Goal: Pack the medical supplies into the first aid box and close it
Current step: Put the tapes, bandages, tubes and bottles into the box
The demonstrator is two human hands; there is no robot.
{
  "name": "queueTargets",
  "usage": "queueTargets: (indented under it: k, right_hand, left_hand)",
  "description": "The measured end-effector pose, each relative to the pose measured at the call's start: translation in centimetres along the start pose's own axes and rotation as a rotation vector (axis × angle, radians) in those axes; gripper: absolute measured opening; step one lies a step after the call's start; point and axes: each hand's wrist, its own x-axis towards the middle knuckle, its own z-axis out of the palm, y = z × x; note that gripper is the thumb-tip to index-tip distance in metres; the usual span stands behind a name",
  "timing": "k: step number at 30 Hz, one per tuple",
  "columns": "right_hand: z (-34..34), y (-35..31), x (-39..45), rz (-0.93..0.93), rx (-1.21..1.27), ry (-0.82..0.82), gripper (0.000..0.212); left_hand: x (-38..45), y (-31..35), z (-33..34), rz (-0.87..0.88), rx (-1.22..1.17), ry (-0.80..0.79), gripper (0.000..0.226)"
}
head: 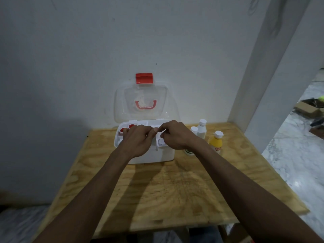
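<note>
Open first aid box with supplies, on a wooden surface.
White box [154, 157] stands against the wall, its clear lid [145, 102] raised upright, red latch [144, 78] at top and red handle [145, 104] showing through. The tray [149, 124] holds two red caps [126, 128] at its left rear compartments. Just right of the box stand two white bottles [200, 131] and a yellow bottle [216, 143] with white cap, all upright.
</note>
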Motion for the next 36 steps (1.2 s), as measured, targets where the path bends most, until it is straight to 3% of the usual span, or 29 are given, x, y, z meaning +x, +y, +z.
queueTargets:
  k: [9, 17, 22, 29, 36]
  right_hand:
    - [-0.6, 0.0, -0.9, -0.025, 0.006, 0.078, 0.04]
    - [-3.5, 2.2, -4.8, -0.05, 0.115, 0.52, 0.025]
    - [-5.2, 6.1, -7.3, 0.044, 0.111, 0.76, 0.026]
    - [-3.9, 11.0, -8.5, 0.254, 0.155, 0.671, 0.047]
    - [-2.5, 12.1, -8.5, 0.249, 0.223, 0.583, 0.051]
  left_hand:
    - [-0.3, 0.1, 0.0, -0.001, -0.008, 0.102, 0.04]
    - [-1.6, 4.8, 0.7, 0.052, -0.227, 0.373, 0.032]
    - [-1.8, 9.1, 3.0, 0.114, -0.312, 0.336, 0.035]
    - [-0.2, 12.9, 6.7, -0.072, -0.313, 0.075, 0.059]
    - [1.8, 13.1, 9.2, -0.162, -0.317, 0.007, 0.059]
